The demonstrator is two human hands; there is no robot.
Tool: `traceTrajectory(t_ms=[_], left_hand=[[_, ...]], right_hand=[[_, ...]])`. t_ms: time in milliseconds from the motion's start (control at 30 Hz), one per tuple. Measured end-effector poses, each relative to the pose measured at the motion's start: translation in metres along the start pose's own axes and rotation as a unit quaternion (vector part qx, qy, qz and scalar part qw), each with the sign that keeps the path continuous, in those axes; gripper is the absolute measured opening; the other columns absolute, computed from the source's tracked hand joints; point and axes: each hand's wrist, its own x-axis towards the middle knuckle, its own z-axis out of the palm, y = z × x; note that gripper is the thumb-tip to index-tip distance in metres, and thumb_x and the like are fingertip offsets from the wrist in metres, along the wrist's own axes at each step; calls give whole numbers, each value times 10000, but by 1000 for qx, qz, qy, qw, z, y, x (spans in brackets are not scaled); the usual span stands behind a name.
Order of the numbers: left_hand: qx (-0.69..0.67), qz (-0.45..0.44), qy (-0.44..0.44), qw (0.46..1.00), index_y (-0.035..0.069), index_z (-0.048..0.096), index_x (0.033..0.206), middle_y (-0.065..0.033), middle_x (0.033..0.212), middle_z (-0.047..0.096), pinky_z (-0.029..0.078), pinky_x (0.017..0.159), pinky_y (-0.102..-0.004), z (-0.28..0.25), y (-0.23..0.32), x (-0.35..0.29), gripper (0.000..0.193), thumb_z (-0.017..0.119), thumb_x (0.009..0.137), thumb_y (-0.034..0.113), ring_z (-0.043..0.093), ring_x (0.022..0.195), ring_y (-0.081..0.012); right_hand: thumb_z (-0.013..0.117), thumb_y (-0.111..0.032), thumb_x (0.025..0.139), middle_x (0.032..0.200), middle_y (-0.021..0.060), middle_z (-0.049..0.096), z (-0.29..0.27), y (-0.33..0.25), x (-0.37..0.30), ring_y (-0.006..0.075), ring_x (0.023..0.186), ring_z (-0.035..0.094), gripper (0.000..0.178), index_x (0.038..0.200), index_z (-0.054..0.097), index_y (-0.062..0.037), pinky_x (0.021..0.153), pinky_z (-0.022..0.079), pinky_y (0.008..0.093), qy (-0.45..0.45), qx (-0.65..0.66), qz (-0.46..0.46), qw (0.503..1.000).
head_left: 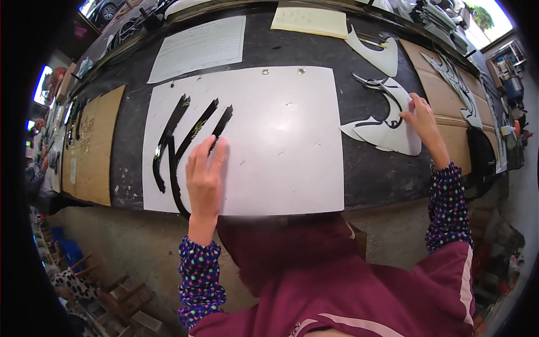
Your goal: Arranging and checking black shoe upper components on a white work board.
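Looking down on a dark desk [377, 177], with black strips [173, 120] on a white sheet [281, 168] near the left hand [204, 175] and curved white pieces [397, 139] overlapping to the right of the sheet, at the right hand [426, 124]. Likely light and thin, perhaps bendy and slick in the strips, flatter and easily creased in the white pieces, and best taken by an edge. Touching the rightmost strip [223, 121] with left fingers bent close together, thumb slightly apart; reaching over a white edge with right thumb and fingers a little parted; cannot tell how firmly pinching.
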Motion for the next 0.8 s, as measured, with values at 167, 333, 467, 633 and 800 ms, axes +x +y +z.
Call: traceTrajectory(t_ms=[167, 333, 467, 633, 800], left_hand=[[33, -30, -41, 998, 42, 669, 1247, -103, 1168, 646, 522, 887, -357, 5, -9, 2, 417, 645, 835, -26, 604, 1048, -268], [-59, -21, -8, 998, 40, 671, 1237, -93, 1103, 669, 530, 852, -347, 8, -8, 0, 423, 645, 818, -13, 628, 968, -245], [-91, 68, -22, 993, 53, 673, 1230, -77, 1106, 666, 524, 858, -347, 1, 12, 3, 410, 649, 821, 34, 636, 996, -227], [-55, 125, -15, 991, 67, 705, 1173, -59, 1134, 681, 522, 864, -346, 1, 11, -14, 405, 666, 771, 40, 647, 1022, -222], [-26, 124, -21, 992, 50, 718, 1093, -79, 1107, 685, 507, 848, -345, -7, -4, -29, 307, 686, 789, 66, 648, 1003, -205]], right_hand=[[867, -214, 685, 902, 126, 606, -14, 3, 21, 257, 851, 589, 497, 1026, 563, -21, 787, 480, 354, -105, 40, 90, 990], [835, -206, 712, 866, 75, 622, -52, -8, 35, 194, 813, 593, 401, 959, 569, -34, 765, 479, 309, -170, 159, 72, 970], [722, -189, 817, 1049, 102, 688, -119, -63, 39, 168, 948, 653, 397, 1163, 636, -15, 875, 509, 299, -169, 400, -89, 896], [659, 92, 756, 1117, 101, 622, -105, -153, 34, 221, 1000, 622, 285, 977, 556, -54, 906, 493, 335, -43, 239, -446, 861], [876, -294, 623, 1104, 133, 540, 2, -196, -3, 369, 1134, 503, 519, 921, 514, -70, 1040, 391, 451, -210, 101, -528, 816]])
